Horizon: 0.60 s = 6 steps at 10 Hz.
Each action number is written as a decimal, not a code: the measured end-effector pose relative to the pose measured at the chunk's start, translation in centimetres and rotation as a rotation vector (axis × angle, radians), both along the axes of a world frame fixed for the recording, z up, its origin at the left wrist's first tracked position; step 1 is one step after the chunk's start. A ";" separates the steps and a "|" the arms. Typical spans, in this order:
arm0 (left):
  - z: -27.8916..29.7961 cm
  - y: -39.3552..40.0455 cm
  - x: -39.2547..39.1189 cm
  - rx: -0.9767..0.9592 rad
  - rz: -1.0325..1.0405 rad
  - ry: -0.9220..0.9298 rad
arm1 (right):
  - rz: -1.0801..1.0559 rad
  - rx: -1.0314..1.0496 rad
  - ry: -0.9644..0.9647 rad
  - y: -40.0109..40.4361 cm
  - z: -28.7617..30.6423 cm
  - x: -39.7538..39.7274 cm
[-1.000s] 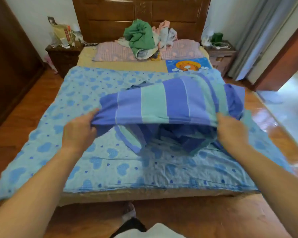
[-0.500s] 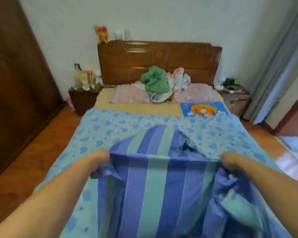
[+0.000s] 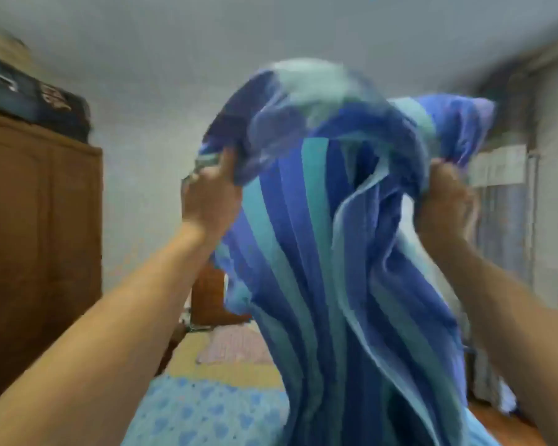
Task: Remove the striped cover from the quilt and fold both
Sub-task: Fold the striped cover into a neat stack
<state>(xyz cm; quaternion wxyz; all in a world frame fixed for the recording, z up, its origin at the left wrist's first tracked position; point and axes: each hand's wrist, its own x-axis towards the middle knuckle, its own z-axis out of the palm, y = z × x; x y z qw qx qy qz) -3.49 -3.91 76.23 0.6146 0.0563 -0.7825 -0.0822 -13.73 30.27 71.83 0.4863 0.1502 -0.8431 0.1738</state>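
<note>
A blue, purple and teal striped sheet point(image 3: 319, 252) hangs high in front of me, blurred by motion, its top edge billowing above my fists. My left hand point(image 3: 207, 201) grips its upper left edge and my right hand point(image 3: 445, 201) grips its upper right edge, both arms raised. The cloth drapes down over the bed point(image 3: 207, 413), which has a light blue cover with darker heart shapes. The sheet hides most of the bed's right side and the headboard.
A tall brown wardrobe point(image 3: 39, 236) stands at the left with dark cases point(image 3: 29, 98) on top. A pink pillow point(image 3: 232, 349) lies at the bed's head. Curtains and a window point(image 3: 503, 220) are at the right, with a wooden floor point(image 3: 503, 420) below.
Both hands have swung the striped sheet up from bed level to above head height. The view has tilted upward, so the ceiling and wardrobe top now show.
</note>
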 end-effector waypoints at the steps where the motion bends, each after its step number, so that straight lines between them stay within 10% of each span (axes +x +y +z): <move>1: -26.6 -3.4 2.0 0.390 0.263 -1.059 | -0.114 0.867 -1.003 4.4 -17.7 0.5; 3: -53.6 -0.9 18.2 0.284 0.167 -1.231 | -0.142 0.904 -1.094 18.8 -46.2 13.5; 4: -59.4 1.2 25.2 0.034 0.285 -1.515 | 0.061 1.233 -1.583 22.0 -55.0 22.5; 6: -63.6 6.0 28.8 -0.052 0.152 -1.637 | -0.231 0.508 -0.947 23.5 -56.4 23.7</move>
